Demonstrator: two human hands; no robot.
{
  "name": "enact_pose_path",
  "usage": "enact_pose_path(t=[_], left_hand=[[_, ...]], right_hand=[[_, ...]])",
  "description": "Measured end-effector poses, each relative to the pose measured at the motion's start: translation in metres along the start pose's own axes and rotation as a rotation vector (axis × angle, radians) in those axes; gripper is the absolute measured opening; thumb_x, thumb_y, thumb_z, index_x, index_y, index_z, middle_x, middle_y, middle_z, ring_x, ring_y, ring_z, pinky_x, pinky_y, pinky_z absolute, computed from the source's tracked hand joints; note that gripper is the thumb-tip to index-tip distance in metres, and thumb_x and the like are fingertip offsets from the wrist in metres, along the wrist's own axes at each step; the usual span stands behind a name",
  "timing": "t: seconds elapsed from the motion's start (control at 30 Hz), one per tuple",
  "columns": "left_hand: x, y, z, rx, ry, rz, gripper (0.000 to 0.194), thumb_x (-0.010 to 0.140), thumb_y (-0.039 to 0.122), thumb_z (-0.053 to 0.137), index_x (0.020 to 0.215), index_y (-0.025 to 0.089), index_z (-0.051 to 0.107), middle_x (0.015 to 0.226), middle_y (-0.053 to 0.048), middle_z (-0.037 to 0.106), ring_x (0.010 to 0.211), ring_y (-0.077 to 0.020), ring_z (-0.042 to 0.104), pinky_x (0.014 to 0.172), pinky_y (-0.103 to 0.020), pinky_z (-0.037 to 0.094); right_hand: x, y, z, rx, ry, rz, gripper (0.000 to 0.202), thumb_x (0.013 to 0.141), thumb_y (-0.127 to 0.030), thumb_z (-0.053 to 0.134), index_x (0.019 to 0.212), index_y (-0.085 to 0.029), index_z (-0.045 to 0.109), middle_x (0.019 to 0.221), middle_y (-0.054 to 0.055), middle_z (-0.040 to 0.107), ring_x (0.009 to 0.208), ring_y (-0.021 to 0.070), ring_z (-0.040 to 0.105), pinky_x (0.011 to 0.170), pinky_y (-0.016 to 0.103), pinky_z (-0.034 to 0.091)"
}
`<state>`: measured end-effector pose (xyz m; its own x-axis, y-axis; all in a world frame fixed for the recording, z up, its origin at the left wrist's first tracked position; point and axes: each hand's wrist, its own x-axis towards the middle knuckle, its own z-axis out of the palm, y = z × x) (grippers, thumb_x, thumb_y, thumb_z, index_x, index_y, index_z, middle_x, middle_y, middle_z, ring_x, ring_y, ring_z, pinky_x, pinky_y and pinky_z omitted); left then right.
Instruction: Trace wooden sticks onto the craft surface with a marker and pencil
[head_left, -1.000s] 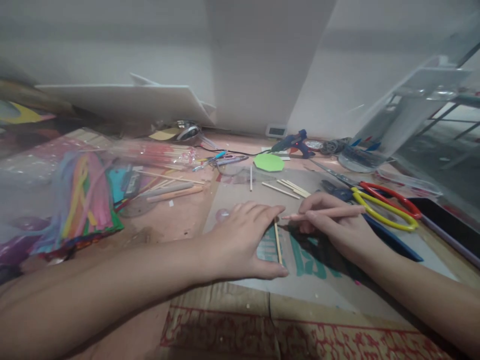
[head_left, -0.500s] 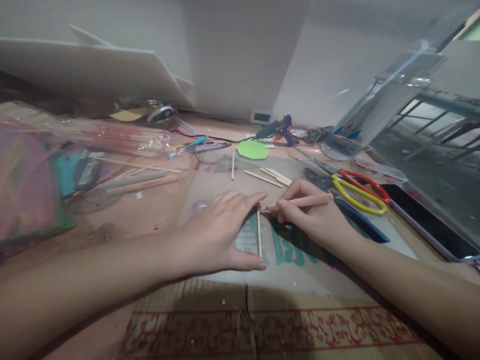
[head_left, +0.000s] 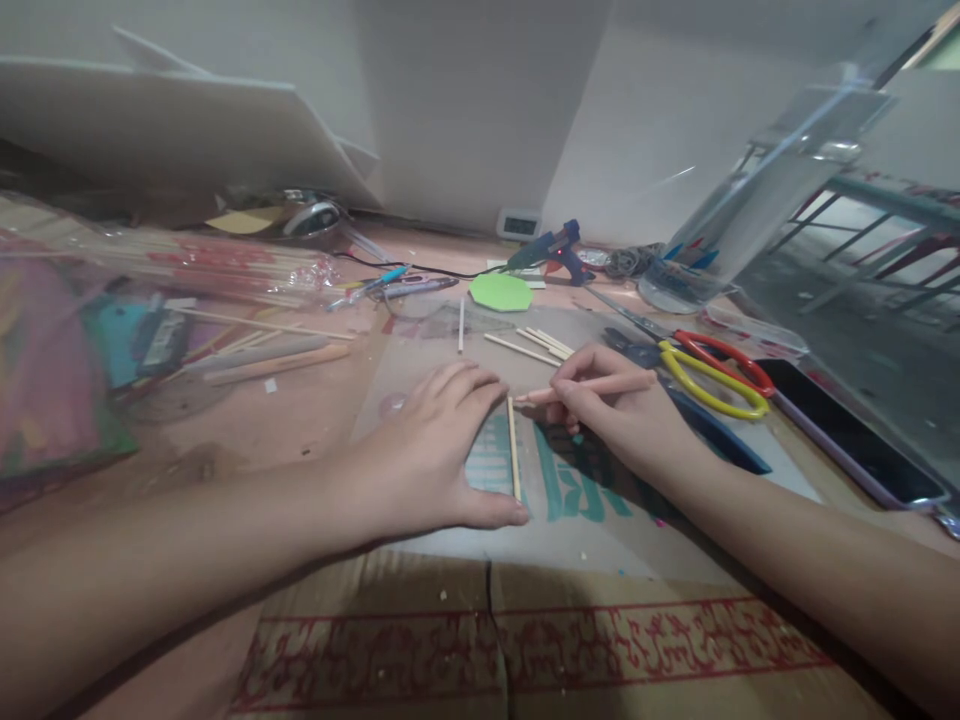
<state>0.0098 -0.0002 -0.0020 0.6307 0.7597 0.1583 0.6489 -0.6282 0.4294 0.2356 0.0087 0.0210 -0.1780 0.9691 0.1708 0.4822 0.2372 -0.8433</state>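
A thin pale wooden stick (head_left: 514, 448) lies near-upright in the view on a translucent sheet (head_left: 420, 385) with green lettering beneath. My left hand (head_left: 454, 450) spans it, thumb at the near end and fingertips by the far end, as if holding it between them. My right hand (head_left: 619, 400) grips a peach-coloured pencil (head_left: 619, 383), its tip beside the stick's far end. Behind the hands lie several short sticks (head_left: 521, 349), another single stick (head_left: 461, 325) and a green octagonal piece (head_left: 501, 292).
Scissors with red and yellow handles (head_left: 716, 385), blue-handled pliers (head_left: 720, 435) and a phone (head_left: 855, 435) sit right. A glue gun (head_left: 547, 248), small display (head_left: 518, 224) and clear container (head_left: 697, 250) stand behind. Wrapped sticks (head_left: 225, 262) lie left.
The fingers of my left hand have drawn in slightly at the stick's far end, which now shows more clearly. The pencil tip stays beside that end. The view has shifted a little.
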Motion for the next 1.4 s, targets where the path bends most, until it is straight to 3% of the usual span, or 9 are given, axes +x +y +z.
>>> enact_pose_path(t=[0.27,0.43,0.53,0.67,0.77,0.87,1.07,1.3,1.4], left_hand=[[-0.001,0.002,-0.002,-0.021,-0.009,-0.006,0.092,0.068,0.066,0.08,0.139,0.014,0.053,0.15,-0.018,0.047,0.145,-0.0401,0.037,0.119,-0.057,0.035],[0.0,0.0,-0.005,-0.444,0.086,-0.141,0.087,0.07,0.056,0.081,0.14,0.023,0.042,0.146,-0.015,0.05,0.137,-0.0358,0.05,0.113,-0.057,0.043],[0.005,-0.006,-0.005,-0.801,0.204,-0.18,0.077,0.077,0.055,0.073,0.137,0.021,0.036,0.145,-0.016,0.05,0.138,-0.0301,0.05,0.117,-0.05,0.042],[0.012,-0.013,-0.003,-0.848,0.236,-0.191,0.07,0.081,0.06,0.068,0.13,0.019,0.039,0.141,-0.018,0.052,0.138,-0.0296,0.05,0.119,-0.05,0.038],[0.012,-0.014,-0.002,-0.833,0.229,-0.182,0.074,0.079,0.06,0.069,0.132,0.019,0.038,0.143,-0.019,0.051,0.138,-0.0305,0.05,0.118,-0.052,0.038],[0.006,-0.01,-0.004,-0.732,0.186,-0.201,0.081,0.077,0.055,0.073,0.139,0.019,0.036,0.146,-0.019,0.049,0.139,-0.0311,0.049,0.118,-0.052,0.039],[-0.008,0.01,-0.002,-0.157,0.006,-0.082,0.095,0.062,0.059,0.087,0.137,0.016,0.048,0.144,-0.019,0.051,0.135,-0.0412,0.047,0.113,-0.063,0.039],[-0.009,0.015,0.001,-0.066,-0.064,-0.023,0.098,0.062,0.069,0.085,0.138,0.015,0.053,0.144,-0.018,0.049,0.136,-0.0404,0.045,0.114,-0.058,0.039],[-0.01,0.014,0.0,-0.065,-0.069,-0.02,0.096,0.063,0.068,0.085,0.137,0.016,0.054,0.143,-0.017,0.05,0.134,-0.0399,0.045,0.113,-0.058,0.039]], right_hand=[[-0.004,0.004,0.001,0.147,-0.007,-0.003,0.015,0.097,-0.031,0.062,0.084,-0.022,0.059,0.066,-0.002,0.066,0.056,0.0137,0.065,0.055,0.025,0.054],[-0.004,0.01,0.0,0.169,-0.04,-0.12,0.013,0.104,-0.036,0.052,0.106,-0.025,0.059,0.114,0.007,0.073,0.102,0.0213,0.074,0.088,0.04,0.06],[-0.005,0.004,-0.003,-0.095,-0.291,-0.237,0.012,0.093,-0.03,0.068,0.095,-0.024,0.058,0.13,0.013,0.069,0.131,0.0295,0.06,0.106,0.05,0.049],[-0.017,-0.011,-0.011,0.1,-0.777,-0.241,0.015,0.101,-0.033,0.056,0.089,-0.023,0.057,0.115,0.01,0.077,0.113,0.0244,0.071,0.094,0.041,0.056],[-0.021,-0.012,-0.015,0.144,-0.523,-0.204,0.017,0.103,-0.035,0.053,0.091,-0.023,0.057,0.106,0.008,0.078,0.109,0.0231,0.073,0.094,0.039,0.055],[-0.015,-0.004,-0.017,0.039,-0.514,-0.229,0.023,0.097,-0.042,0.065,0.085,-0.022,0.061,0.098,0.007,0.078,0.105,0.0249,0.074,0.096,0.042,0.054],[-0.006,0.011,-0.016,0.406,-0.179,-0.068,0.048,0.104,-0.06,0.041,0.116,-0.023,0.069,0.086,0.006,0.078,0.077,0.0191,0.073,0.072,0.034,0.059],[-0.01,0.0,-0.006,0.176,-0.196,-0.012,0.011,0.093,-0.031,0.065,0.087,-0.021,0.066,0.071,0.001,0.073,0.064,0.0152,0.069,0.06,0.026,0.055],[-0.01,0.001,-0.003,0.182,-0.183,0.009,0.016,0.089,-0.025,0.067,0.079,-0.022,0.054,0.064,0.0,0.072,0.057,0.0137,0.066,0.052,0.023,0.049]])
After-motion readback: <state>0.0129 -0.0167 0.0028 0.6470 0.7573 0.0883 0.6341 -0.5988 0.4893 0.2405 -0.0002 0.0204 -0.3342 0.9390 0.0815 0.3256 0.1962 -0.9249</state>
